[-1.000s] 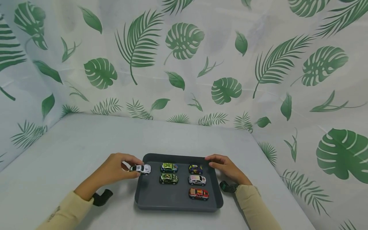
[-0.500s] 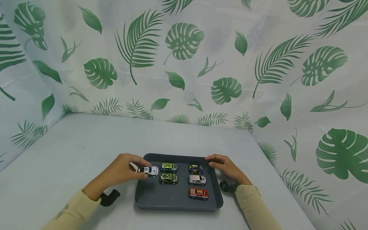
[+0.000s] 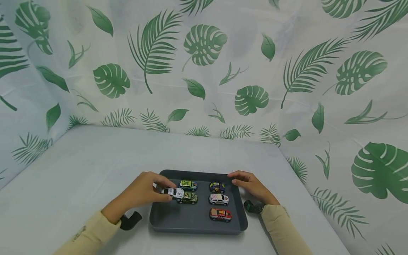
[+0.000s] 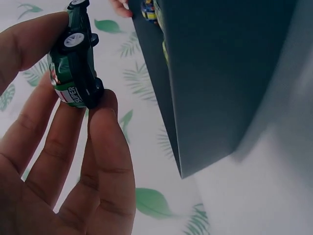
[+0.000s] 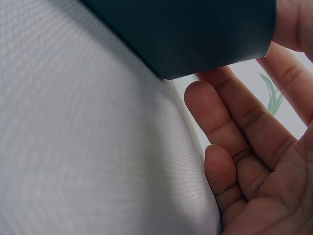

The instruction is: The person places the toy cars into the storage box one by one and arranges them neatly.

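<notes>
My left hand pinches a toy car between thumb and fingers, over the left part of a dark grey tray. From above the car is white with black windows. The left wrist view shows its dark underside, white wheel hubs and a green side lettered "SUPER". The held car overlaps a green camouflage toy car in the head view; behind that stands a yellow-green one. My right hand holds the tray's far right corner, with thumb and fingers at the rim.
Down the tray's right side stand a purple-and-yellow toy car, a white one with pink dots and a red-orange one. The tray rests on a white tabletop. A leaf-patterned sheet hangs behind and at both sides.
My left hand has carried the white toy car rightward, from the tray's left rim to over the camouflage car. The right hand and the tray have stayed in place.
</notes>
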`<state>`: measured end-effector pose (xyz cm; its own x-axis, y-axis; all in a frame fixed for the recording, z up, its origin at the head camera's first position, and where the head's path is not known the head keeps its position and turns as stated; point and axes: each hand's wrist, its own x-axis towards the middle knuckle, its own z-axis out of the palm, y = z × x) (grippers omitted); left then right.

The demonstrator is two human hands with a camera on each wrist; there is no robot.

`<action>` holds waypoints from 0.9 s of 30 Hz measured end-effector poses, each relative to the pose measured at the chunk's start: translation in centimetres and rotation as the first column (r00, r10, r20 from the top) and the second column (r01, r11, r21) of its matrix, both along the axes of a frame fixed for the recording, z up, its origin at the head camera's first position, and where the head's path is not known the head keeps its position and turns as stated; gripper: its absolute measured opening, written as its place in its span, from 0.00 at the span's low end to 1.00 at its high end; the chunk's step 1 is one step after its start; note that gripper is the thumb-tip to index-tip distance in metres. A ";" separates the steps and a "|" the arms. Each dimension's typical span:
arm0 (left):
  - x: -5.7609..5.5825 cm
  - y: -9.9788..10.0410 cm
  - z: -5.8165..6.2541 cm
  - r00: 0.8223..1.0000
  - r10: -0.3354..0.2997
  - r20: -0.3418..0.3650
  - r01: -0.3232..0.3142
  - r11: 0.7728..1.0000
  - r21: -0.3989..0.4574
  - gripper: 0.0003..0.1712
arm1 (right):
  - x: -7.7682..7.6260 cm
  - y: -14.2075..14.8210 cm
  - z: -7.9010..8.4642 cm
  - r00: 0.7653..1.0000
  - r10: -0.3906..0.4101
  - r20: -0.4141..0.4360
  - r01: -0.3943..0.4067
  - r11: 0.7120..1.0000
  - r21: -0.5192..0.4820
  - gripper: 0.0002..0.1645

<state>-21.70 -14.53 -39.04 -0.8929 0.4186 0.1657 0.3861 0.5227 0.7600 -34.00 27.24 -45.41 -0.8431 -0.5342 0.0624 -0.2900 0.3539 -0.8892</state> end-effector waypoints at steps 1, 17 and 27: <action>0.0 0.1 0.0 1.000 0.001 -0.002 -0.001 1.000 -0.005 0.16 | 0.0 0.0 0.0 1.000 0.000 -0.001 0.000 1.000 0.001 0.20; 1.2 2.4 0.2 0.999 0.037 -0.004 -0.037 0.990 -0.138 0.14 | 0.1 -0.1 0.2 1.000 0.008 0.000 -0.008 1.000 -0.001 0.20; 1.9 4.3 -1.0 0.998 0.058 -0.031 -0.062 0.987 -0.147 0.15 | 0.0 -0.1 0.2 1.000 0.016 0.003 -0.016 1.000 -0.009 0.20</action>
